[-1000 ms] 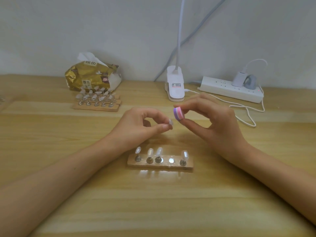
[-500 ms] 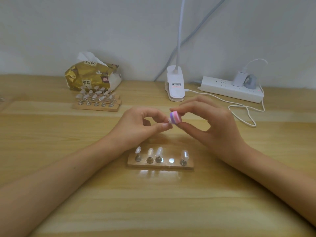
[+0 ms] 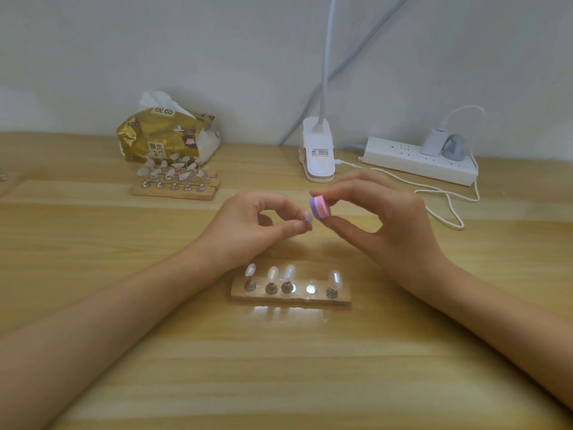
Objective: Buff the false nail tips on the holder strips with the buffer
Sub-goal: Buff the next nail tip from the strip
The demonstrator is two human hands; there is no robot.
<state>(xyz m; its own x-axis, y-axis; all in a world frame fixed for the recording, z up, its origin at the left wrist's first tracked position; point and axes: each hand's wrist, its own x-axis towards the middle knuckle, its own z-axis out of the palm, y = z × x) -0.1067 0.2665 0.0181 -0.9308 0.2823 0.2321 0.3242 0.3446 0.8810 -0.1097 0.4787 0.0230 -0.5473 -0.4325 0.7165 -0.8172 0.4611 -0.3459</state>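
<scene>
My left hand point(image 3: 248, 226) pinches a clear false nail tip point(image 3: 308, 217) on its stand between thumb and forefinger, above the table. My right hand point(image 3: 381, 225) pinches a small round buffer point(image 3: 319, 207) with purple, white and pink layers, held right beside the tip and touching or nearly touching it. Below the hands lies a wooden holder strip point(image 3: 291, 297) with several nail tips standing on metal bases and one bare metal spot point(image 3: 310, 289). Further holder strips point(image 3: 173, 189) full of nail tips lie at the back left.
A gold tissue pack point(image 3: 167, 136) stands behind the far strips. A white clip lamp base point(image 3: 317, 156) sits at the back centre, and a white power strip point(image 3: 418, 159) with a plug and a trailing white cable point(image 3: 446, 209) at the back right.
My right hand has rocked the buffer: it moved left onto the nail tip, then back up and slightly right. The left hand has stayed nearly still.
</scene>
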